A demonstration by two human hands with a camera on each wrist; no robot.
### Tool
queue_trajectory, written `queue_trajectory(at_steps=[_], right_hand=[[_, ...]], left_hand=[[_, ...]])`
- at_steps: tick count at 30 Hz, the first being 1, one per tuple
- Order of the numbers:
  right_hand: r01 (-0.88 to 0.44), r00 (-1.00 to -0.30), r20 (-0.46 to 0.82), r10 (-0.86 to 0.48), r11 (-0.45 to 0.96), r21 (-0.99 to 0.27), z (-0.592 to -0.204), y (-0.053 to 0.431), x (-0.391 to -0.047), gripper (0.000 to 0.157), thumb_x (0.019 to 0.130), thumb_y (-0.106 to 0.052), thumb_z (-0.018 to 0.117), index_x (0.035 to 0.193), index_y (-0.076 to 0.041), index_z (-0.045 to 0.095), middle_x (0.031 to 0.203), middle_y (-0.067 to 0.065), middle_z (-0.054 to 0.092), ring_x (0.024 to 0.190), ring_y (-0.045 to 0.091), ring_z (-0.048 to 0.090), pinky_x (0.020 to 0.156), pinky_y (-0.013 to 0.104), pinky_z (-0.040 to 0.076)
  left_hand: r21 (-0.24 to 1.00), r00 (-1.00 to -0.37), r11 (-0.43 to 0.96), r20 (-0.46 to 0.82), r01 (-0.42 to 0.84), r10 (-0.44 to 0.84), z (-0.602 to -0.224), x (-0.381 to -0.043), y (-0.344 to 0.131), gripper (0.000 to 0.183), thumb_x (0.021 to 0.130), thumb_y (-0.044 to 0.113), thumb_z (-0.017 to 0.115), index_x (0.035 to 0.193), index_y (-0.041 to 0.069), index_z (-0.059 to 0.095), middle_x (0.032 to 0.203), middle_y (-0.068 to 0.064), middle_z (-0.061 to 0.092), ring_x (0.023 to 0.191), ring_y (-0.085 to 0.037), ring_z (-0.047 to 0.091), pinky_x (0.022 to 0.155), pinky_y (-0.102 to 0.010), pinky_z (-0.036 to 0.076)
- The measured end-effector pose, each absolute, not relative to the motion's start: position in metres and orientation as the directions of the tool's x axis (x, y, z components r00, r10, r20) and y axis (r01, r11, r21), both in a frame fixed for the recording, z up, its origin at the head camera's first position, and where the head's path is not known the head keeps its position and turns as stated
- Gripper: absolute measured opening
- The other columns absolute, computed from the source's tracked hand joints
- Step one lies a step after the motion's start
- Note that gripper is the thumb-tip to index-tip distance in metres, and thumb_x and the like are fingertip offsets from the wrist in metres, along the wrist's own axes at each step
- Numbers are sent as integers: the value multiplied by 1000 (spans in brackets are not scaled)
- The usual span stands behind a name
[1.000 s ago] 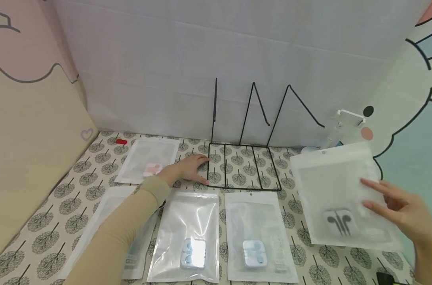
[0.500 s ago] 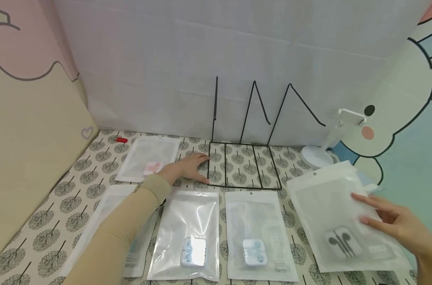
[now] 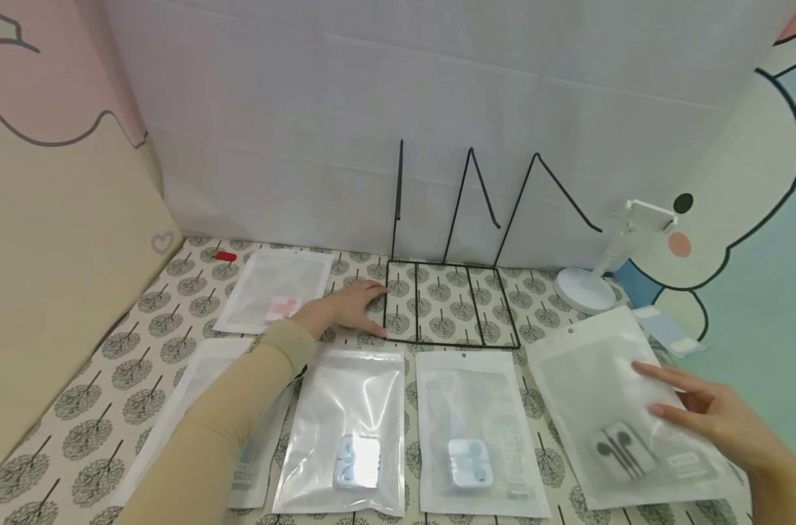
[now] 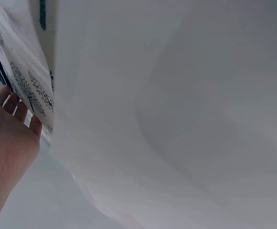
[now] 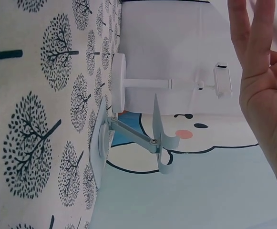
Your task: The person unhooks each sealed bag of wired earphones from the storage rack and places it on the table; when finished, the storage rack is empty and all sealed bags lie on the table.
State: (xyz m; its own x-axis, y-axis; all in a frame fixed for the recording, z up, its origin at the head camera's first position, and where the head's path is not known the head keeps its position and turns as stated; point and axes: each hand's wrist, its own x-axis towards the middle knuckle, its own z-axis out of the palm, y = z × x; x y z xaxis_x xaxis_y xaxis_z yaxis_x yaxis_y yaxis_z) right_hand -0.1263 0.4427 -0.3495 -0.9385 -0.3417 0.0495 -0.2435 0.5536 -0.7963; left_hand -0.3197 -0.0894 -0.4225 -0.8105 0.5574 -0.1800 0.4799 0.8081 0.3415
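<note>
In the head view my right hand (image 3: 719, 415) holds a frosted zip bag of earphones (image 3: 588, 386) at its right side. Index finger and thumb lie over the bag's face; the other fingers are curled behind. A small case with dark-looking earphones shows through the bag. My left hand (image 3: 354, 306) rests at the left edge of the black wire rack (image 3: 466, 344), thumb and fingertips by its base wire. In the left wrist view that hand (image 4: 9, 143) shows loosely bent fingers, and something white and blurred covers most of the picture.
Zip bags with pale blue earphones (image 3: 338, 394) (image 3: 483, 408) lie in front of the rack. Another bag (image 3: 194, 379) lies partly under my left sleeve; a pink-cased one (image 3: 292, 277) is behind. A white stand (image 3: 584, 288), a light blue stand (image 3: 667, 332) and a red object (image 3: 225, 256) stand around.
My right hand has lowered the earphone bag toward the tabletop and moved slightly left, uncovering the stands behind it. My left hand has stayed at the rack.
</note>
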Motion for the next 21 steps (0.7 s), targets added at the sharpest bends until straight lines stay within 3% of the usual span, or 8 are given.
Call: queue_trajectory(at_steps=[5,10,16,21], right_hand=[[-253,-923,43,-383,520,-816,-350,443,-128,54,89,9,55,140,0,40,132,-15,47,74,18,68,49,37,55],[-253,-916,22,-401,533,-808,-352,440,-130,53,90,6,55,141,-2,41,114,-11,60,69,19,66,51,34,54],[-295,-931,63,-359,642,-707,-359,440,-132,50,89,-1,61,137,-4,47,120,-20,52,52,11,48,49,27,46],[-256,-945,27,-325,687,-680,-362,444,-135,50,90,-7,62,138,-9,48,114,-24,51,47,9,37,44,27,40]], left_hand=[[327,-808,809,-180,489,561,-424,-321,-90,104,72,67,65,151,16,21,156,-11,18,143,-35,15,115,-56,16],[323,-808,810,-181,490,561,-424,-322,-90,105,72,68,65,151,16,21,157,-11,18,143,-35,15,115,-56,15],[328,-807,808,-181,490,563,-425,-321,-90,105,71,68,66,151,16,21,156,-11,19,143,-34,16,115,-55,16],[331,-810,811,-183,482,557,-424,-321,-90,105,71,68,66,151,16,21,157,-11,18,143,-34,16,115,-55,16]])
